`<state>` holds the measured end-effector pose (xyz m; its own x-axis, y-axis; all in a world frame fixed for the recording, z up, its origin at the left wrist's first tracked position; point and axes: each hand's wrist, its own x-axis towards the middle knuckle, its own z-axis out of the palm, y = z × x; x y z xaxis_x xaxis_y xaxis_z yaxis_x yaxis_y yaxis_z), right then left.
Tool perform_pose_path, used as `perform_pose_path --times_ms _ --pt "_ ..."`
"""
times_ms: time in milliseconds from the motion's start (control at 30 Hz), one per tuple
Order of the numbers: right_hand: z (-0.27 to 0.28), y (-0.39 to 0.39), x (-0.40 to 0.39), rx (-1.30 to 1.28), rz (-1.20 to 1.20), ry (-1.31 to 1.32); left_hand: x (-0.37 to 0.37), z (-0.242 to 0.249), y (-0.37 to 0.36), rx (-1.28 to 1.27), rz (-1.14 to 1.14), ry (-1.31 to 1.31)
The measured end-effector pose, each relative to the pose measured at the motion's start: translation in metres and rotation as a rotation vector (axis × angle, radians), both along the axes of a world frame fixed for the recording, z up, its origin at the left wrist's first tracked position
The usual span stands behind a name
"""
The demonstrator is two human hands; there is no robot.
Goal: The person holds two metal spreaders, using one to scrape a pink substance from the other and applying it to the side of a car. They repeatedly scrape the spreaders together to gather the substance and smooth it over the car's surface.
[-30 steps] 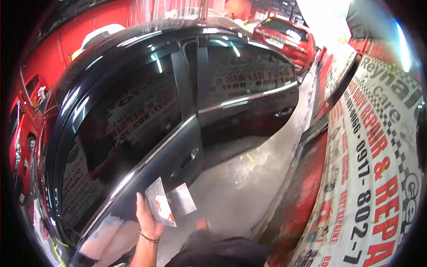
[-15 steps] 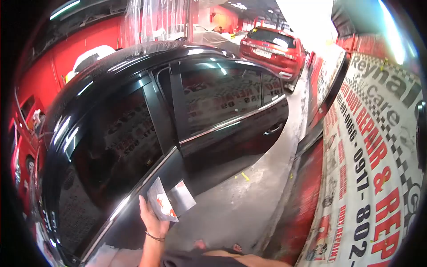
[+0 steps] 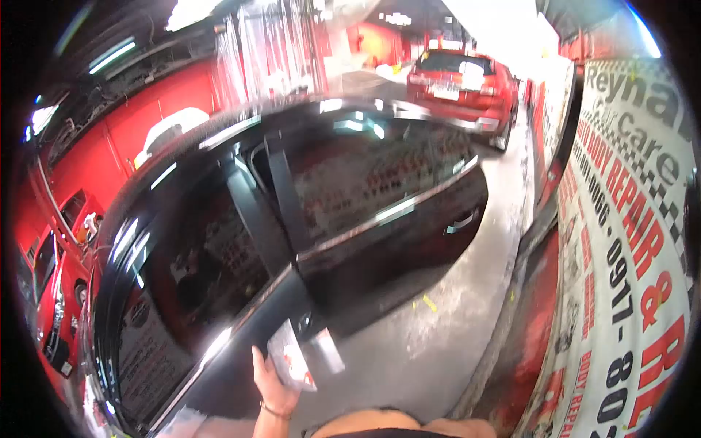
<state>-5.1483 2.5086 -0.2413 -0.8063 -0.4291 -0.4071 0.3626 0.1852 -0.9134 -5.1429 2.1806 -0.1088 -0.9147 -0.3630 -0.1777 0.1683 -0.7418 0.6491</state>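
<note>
My left hand (image 3: 276, 387) is closed around a thin, flat grey plate (image 3: 288, 352) smeared with white and orange-red paste. The thumb lies along the plate's left side, and the other fingers are mostly hidden behind it. Close to its right edge, a second small flat pale sheet (image 3: 331, 350) sticks out at an angle. Both pieces are beside the black car's door (image 3: 274, 321), below the window trim. A dark band circles my wrist. My right hand is out of view.
The black car (image 3: 387, 241) fills the left and middle. A red SUV (image 3: 460, 95) stands farther back. On the right, a printed banner (image 3: 621, 241) hangs along the wall. A concrete floor strip (image 3: 438, 328) with yellow bits runs between. Another red car (image 3: 62, 292) is at far left.
The view has shifted, so the car, banner and hand sit lower and farther right in it. My left hand keeps its hold on the plate.
</note>
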Motion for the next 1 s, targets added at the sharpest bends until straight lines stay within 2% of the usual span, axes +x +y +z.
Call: perform_pose_path --times_ms 200,233,533,567,633,667,767,800,1000 --pt "0.011 -0.022 -0.039 -0.008 0.057 0.0 -0.023 0.013 0.012 0.001 0.108 0.074" --pt "0.013 -0.026 -0.041 -0.006 0.061 -0.002 -0.011 0.035 0.015 0.073 0.045 0.038" --pt "0.018 -0.048 -0.054 -0.011 0.088 0.001 -0.037 0.003 0.003 0.054 -0.077 0.05" --pt "0.018 -0.051 -0.054 -0.011 0.089 0.003 -0.049 -0.003 0.008 0.028 -0.025 0.013" --pt "0.019 -0.058 -0.056 -0.007 0.094 -0.001 -0.057 -0.01 0.01 0.078 -0.086 0.03" --pt "0.018 -0.062 -0.056 -0.004 0.094 -0.001 -0.05 -0.016 0.005 0.119 -0.101 -0.055" --pt "0.017 -0.071 -0.056 0.005 0.09 -0.006 -0.051 -0.034 -0.003 0.152 -0.192 0.033" --pt "0.016 -0.075 -0.055 0.004 0.088 -0.01 -0.049 -0.032 -0.003 0.184 -0.163 -0.045" --pt "0.017 -0.105 -0.058 0.037 0.112 -0.043 -0.048 -0.03 -0.026 0.187 -0.189 -0.048"
